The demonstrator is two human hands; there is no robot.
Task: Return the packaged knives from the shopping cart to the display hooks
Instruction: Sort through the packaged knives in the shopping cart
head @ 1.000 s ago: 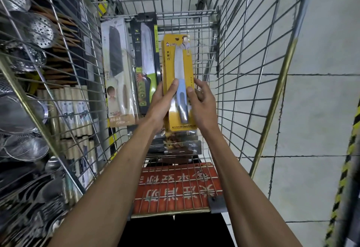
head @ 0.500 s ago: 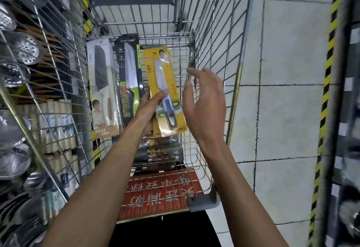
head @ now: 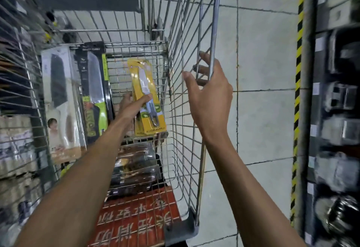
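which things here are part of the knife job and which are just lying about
Job: yellow knife pack in the left hand; black-green knife pack; white knife pack; shopping cart; right hand at its rail.
Lying about: red sign on the cart seat; shelf goods on the right; striped post.

Wire shopping cart point(head: 214, 32) on pale tiled floor point(head: 263, 61). Upright against left wall: white knife box point(head: 60, 100), black-and-green knife pack point(head: 95, 91) just beside. Flat on wire bottom: clear packs point(head: 134, 165). Nearest: red lettered panel point(head: 136, 217).

A shop: a wire shopping cart point(head: 213, 32) holding packaged knives point(head: 94, 91) stands between stocked display shelves point(head: 340, 130).
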